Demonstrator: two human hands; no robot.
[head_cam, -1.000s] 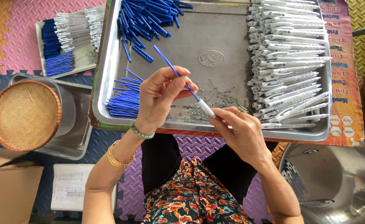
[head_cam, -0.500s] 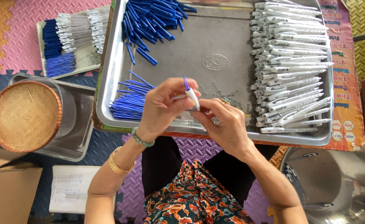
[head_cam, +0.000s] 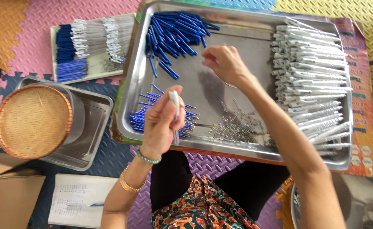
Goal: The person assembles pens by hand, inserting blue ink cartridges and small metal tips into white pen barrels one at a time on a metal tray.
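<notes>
Since before, our right hand (head_cam: 224,63) left the white pen (head_cam: 175,101), reaching open-fingered toward blue caps (head_cam: 173,32) | left hand (head_cam: 163,125) grips pen over tray (head_cam: 237,150)

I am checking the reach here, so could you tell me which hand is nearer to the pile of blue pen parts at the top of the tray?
Right. The right hand hovers just right of the blue pile; the left hand holds a white pen lower down.
</notes>
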